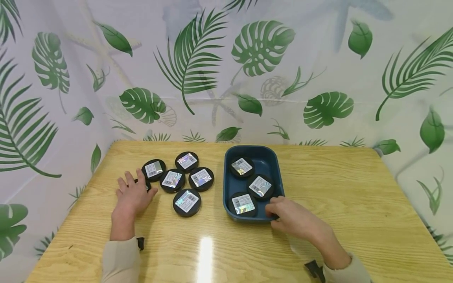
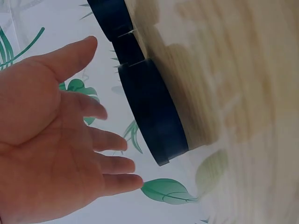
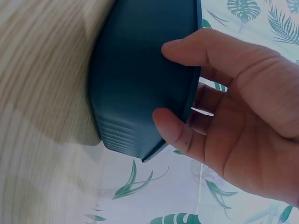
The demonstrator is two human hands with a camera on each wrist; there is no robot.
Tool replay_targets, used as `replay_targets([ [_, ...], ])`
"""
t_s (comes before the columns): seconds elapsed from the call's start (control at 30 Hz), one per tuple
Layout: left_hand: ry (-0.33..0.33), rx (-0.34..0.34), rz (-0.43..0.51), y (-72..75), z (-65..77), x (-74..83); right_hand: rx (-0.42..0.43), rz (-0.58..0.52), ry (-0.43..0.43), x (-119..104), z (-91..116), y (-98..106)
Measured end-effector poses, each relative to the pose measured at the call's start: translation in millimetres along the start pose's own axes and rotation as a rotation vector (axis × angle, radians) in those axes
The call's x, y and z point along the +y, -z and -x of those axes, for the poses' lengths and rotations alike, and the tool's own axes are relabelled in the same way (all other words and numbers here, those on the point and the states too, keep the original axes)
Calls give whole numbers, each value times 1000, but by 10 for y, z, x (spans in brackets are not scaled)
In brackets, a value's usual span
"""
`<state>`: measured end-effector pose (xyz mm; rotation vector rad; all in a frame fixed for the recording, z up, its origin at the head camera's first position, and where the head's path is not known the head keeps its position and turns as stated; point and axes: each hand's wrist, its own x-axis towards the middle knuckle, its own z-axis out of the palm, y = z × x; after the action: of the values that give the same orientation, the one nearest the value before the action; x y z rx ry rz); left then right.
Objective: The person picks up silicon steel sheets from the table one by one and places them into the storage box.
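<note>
My left hand hovers with spread fingers over a flat black round disc, which it partly covers. In the left wrist view, the palm and straight fingertips stand apart from the edge of a black disc. At the front right corner of a dark blue rectangular tray, my right hand grips the rim. Seen from the right wrist, fingers hook over the rim of the tray while the thumb presses its outer wall. Inside lie three black discs, one of them the middle disc, with white labels and shiny stickers.
Left of the tray, several more labelled black discs lie on the wooden table, among them a front disc and a back disc. A leaf-printed cloth hangs behind the wooden table.
</note>
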<state>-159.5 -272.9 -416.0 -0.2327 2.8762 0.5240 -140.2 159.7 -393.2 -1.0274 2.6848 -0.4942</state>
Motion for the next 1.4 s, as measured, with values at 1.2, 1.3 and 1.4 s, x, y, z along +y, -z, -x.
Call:
replay_targets([
  [1.2, -58, -7, -34, 17, -7, -95, 19, 27, 9, 47, 8, -9],
  [1.3, -58, -13, -32, 24, -7, -102, 12, 21, 1, 44, 11, -6],
  [1.4, -51, -25, -33, 29, -10, -111, 8, 14, 4, 37, 16, 1],
])
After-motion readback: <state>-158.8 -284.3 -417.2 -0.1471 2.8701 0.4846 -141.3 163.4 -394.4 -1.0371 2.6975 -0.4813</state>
